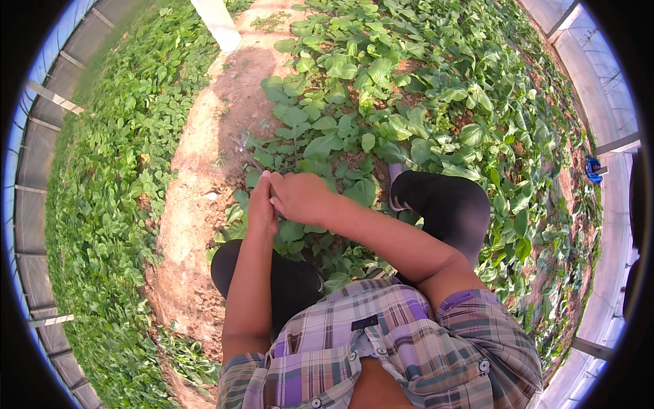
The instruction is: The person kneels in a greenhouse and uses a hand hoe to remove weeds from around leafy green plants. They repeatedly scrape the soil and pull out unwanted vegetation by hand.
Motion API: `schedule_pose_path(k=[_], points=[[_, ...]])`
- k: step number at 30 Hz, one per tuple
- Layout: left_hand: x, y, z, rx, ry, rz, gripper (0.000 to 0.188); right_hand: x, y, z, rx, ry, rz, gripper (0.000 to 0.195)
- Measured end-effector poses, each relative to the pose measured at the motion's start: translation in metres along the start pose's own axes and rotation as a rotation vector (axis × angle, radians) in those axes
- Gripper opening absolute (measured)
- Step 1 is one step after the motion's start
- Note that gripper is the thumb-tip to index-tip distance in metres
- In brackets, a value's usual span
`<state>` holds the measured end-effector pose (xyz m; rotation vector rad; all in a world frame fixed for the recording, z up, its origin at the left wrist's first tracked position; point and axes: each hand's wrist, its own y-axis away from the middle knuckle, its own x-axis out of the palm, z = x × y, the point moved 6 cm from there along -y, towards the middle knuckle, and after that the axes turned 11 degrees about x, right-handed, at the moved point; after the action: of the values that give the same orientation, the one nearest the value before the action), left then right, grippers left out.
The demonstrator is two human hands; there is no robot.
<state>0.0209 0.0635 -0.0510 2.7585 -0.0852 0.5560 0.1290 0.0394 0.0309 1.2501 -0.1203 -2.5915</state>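
Note:
My left hand (261, 207) and my right hand (302, 197) meet in front of my knees, above low leafy green plants (322, 145). Their fingers close together around a slender, greyish object (254, 162), which sticks out past the fingertips towards the bare soil. Its far end looks pale and blurred; I cannot tell what it is. My hands cover the rest of it. Broad leaves (361, 191) lie just beyond and beneath the right hand.
A bare soil path (191, 153) runs along the left, with a white post (219, 25) at its far end. Another dense plant bed (112, 204) lies beyond the path. Greenhouse walls (608, 102) curve around the sides. A blue item (593, 169) lies by the right edge.

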Motion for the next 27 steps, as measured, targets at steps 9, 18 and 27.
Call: schedule_pose_path(k=[9, 18, 27], points=[[0.079, 0.038, -0.003, 0.003, -0.025, 0.602, 0.05, -0.018, 0.073, -0.024, 0.159, -0.252, -0.363, 0.069], [0.069, 0.03, 0.024, -0.04, -0.325, 0.652, 0.063, -0.077, 0.159, -0.079, 0.191, -0.95, -0.439, 0.053], [0.067, 0.043, 0.054, -0.154, -0.778, 0.618, 0.054, -0.11, 0.363, -0.236, 0.479, -0.494, -0.911, 0.034]])
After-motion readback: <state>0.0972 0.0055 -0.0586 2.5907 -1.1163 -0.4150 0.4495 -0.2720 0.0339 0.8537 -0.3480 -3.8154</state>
